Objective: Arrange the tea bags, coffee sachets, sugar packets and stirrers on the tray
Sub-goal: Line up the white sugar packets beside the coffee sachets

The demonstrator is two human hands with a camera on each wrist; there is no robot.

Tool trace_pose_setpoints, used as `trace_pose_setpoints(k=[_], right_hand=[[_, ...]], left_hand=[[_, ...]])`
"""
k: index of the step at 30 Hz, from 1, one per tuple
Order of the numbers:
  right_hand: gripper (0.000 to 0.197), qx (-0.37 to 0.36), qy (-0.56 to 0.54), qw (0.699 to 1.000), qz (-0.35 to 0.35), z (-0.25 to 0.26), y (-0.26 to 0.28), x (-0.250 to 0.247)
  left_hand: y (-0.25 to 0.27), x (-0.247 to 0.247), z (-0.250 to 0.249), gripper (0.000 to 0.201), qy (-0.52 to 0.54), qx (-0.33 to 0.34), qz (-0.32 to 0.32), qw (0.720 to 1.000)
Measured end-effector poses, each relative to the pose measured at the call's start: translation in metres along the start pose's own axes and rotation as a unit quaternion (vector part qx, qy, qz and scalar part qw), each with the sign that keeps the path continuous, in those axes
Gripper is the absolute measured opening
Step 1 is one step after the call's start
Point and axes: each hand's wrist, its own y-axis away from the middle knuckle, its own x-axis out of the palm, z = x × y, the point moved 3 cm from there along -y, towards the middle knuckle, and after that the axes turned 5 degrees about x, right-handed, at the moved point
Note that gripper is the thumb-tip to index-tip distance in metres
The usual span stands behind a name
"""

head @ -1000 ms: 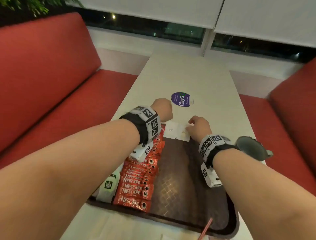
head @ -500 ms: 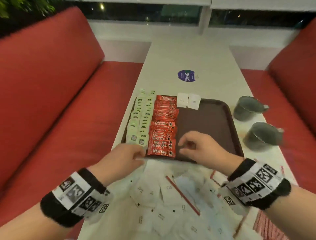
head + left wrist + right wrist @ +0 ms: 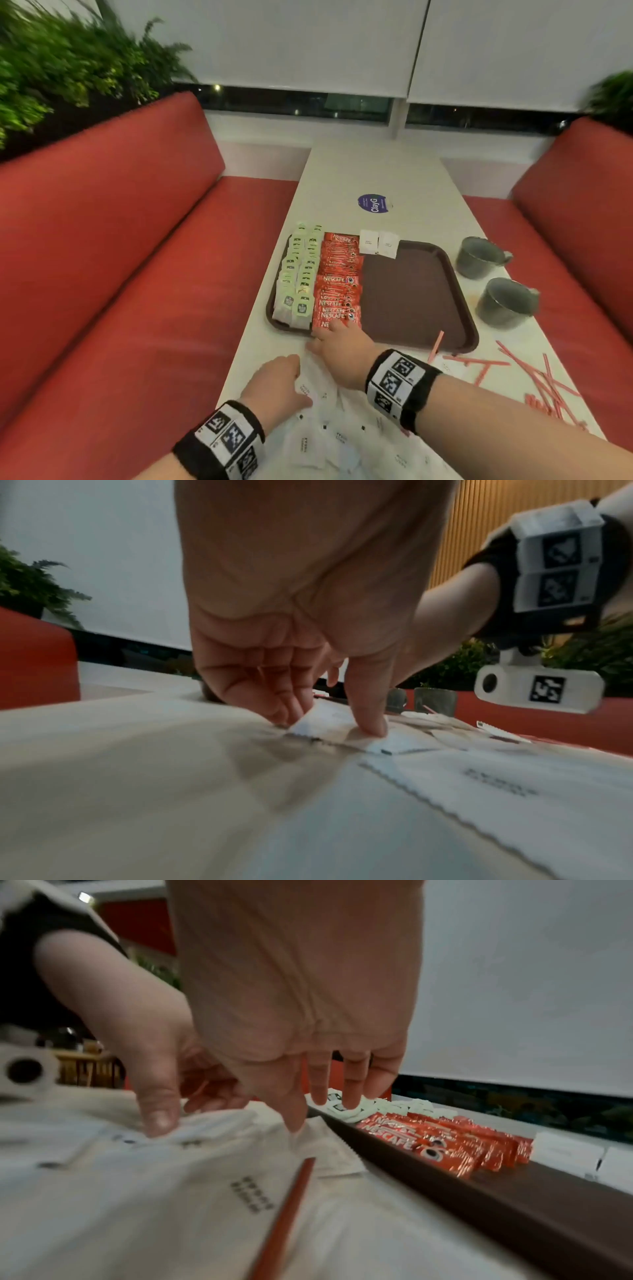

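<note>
The brown tray (image 3: 414, 291) holds two columns of green tea bags (image 3: 299, 274), a row of red Nescafe sachets (image 3: 339, 284) and two white sugar packets (image 3: 378, 242) at its far edge. Loose sugar packets (image 3: 346, 435) are heaped on the table in front of the tray. My left hand (image 3: 277, 380) pinches the edge of one packet (image 3: 325, 718) between thumb and fingers. My right hand (image 3: 334, 342) hovers at the tray's near rim with its fingers hanging straight; one fingertip (image 3: 296, 1125) touches a packet. Pink stirrers (image 3: 537, 373) lie scattered to the right.
Two grey mugs (image 3: 479, 257) (image 3: 507, 303) stand on the table right of the tray. A round purple sticker (image 3: 374, 203) lies beyond it. Red benches run along both sides. One stirrer (image 3: 284, 1213) lies on the packet heap beside my right hand.
Both hands have come back from the tray's far edge, where two sugar packets now lie, to the packet heap. My left hand has taken hold of a packet.
</note>
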Motion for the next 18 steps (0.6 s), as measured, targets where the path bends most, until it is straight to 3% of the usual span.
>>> trace_pose_setpoints(k=[4, 9, 13, 16, 18], right_hand=[[0.035, -0.023, 0.069, 0.997, -0.001, -0.003, -0.009, -0.007], [0.035, -0.032, 0.064, 0.997, -0.003, -0.011, -0.007, -0.005], [0.034, -0.042, 0.067, 0.997, -0.007, -0.017, -0.011, -0.004], [0.032, -0.032, 0.03, 0.999, -0.014, -0.024, -0.013, -0.005], [0.029, -0.016, -0.01, 1.0, -0.009, -0.029, -0.012, -0.007]], left_hand=[[0.0, -0.003, 0.003, 0.034, 0.024, -0.002, -0.013, 1.0], [-0.001, -0.015, 0.016, 0.013, 0.063, -0.006, -0.042, 0.997], [0.003, -0.03, 0.023, 0.025, 0.149, -0.016, -0.071, 0.986], [0.012, -0.044, 0.019, 0.008, 0.377, 0.001, -0.087, 0.922], [0.018, -0.055, 0.014, 0.021, 0.485, 0.019, -0.102, 0.868]])
